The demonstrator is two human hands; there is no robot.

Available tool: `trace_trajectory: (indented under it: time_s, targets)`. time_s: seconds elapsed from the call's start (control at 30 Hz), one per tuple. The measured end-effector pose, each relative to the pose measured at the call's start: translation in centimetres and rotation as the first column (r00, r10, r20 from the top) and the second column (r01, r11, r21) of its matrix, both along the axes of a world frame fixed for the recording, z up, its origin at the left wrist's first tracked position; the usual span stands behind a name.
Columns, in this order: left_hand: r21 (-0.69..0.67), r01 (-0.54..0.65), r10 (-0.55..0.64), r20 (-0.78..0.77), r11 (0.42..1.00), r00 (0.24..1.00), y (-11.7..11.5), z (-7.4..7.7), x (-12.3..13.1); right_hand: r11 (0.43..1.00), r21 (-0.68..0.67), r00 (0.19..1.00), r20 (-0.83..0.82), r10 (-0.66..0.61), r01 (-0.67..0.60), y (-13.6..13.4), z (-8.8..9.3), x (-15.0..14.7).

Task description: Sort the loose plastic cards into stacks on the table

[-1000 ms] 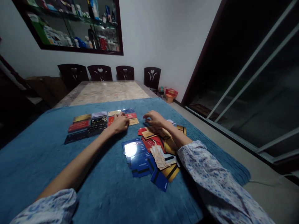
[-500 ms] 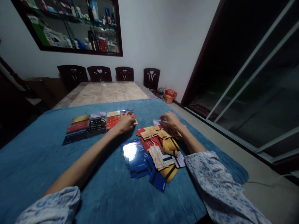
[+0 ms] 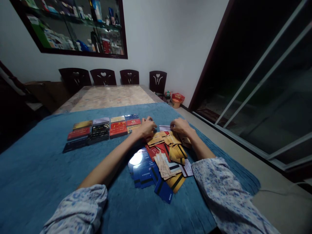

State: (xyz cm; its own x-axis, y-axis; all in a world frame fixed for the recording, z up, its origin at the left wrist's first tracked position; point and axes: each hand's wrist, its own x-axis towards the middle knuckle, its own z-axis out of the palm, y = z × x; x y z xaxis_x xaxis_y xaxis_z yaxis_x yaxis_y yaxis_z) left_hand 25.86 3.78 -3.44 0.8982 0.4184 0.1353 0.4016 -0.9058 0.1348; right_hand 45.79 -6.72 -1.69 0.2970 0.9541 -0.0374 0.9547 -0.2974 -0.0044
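Observation:
A loose pile of bank-type cards lies on the blue cloth (image 3: pixel 117 208), with gold cards (image 3: pixel 178 154), red cards, pale cards and blue cards (image 3: pixel 143 169) overlapping. My left hand (image 3: pixel 147 127) is at the far left edge of this pile, fingers bent and apart, with no card visible in it. My right hand (image 3: pixel 182 126) is over the far right of the pile, its fingers curled at the right end of a whitish striped card (image 3: pixel 164 128). Its palm side is hidden. Left of my hands, neat card stacks sit in columns, including black cards (image 3: pixel 100 130) and red cards (image 3: pixel 118 128).
The table's bare patterned top (image 3: pixel 114 96) shows beyond the cloth. Dark chairs (image 3: pixel 158 81) stand along its far side. On the floor at the far right is a red box (image 3: pixel 177 97). A sliding glass door (image 3: pixel 263 81) is on the right.
My left hand has moved right, from the rightmost card stacks to the loose pile, uncovering those stacks. My right hand has shifted slightly right, and more of the whitish card shows.

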Motion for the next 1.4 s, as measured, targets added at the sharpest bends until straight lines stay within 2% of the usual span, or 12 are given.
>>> trace_trajectory:
  time_s: [0.17, 0.3, 0.43, 0.63, 0.8, 1.07, 1.23, 1.4]
  targets:
    - [-0.005, 0.059, -0.059, -0.024, 0.998, 0.998, -0.2, -0.5, 2.0, 0.999, -0.038, 1.0, -0.005, 0.017, -0.017, 0.4, 0.1, -0.5]
    - [-0.03, 0.088, -0.089, -0.05, 0.996, 0.995, -0.2, -1.1, 2.4, 0.998, -0.048, 0.999, 0.007, 0.031, -0.031, 0.8, -0.1, -1.2]
    - [-0.034, 0.071, -0.074, -0.1, 0.997, 0.992, 0.0, -1.1, 2.2, 0.998, -0.021, 0.999, 0.01, 0.051, -0.051, 1.2, -0.8, -1.6]
    - [0.025, 0.06, -0.055, -0.161, 0.998, 0.985, 0.1, -0.8, 2.1, 0.987, 0.013, 0.986, -0.047, 0.161, -0.161, 1.6, -2.2, -1.3]
    - [0.059, 0.009, 0.0, -0.149, 0.998, 0.989, -0.1, -0.9, 2.0, 0.977, 0.046, 0.971, -0.111, 0.213, -0.21, 2.0, -2.7, -1.2]
    - [0.045, 0.006, 0.001, -0.155, 0.999, 0.988, -0.4, -0.7, 2.0, 0.995, 0.098, 1.0, 0.007, 0.022, -0.022, 1.7, -1.1, -2.3]
    - [0.044, -0.016, 0.023, -0.152, 0.999, 0.988, -0.4, -0.7, 2.0, 0.999, 0.036, 1.0, 0.009, -0.008, 0.008, 1.5, 0.0, -3.5]
    - [0.067, -0.045, 0.056, -0.17, 0.997, 0.984, -0.7, -0.6, 2.1, 1.0, 0.002, 1.0, 0.027, -0.002, 0.002, 1.2, 0.4, -5.2]
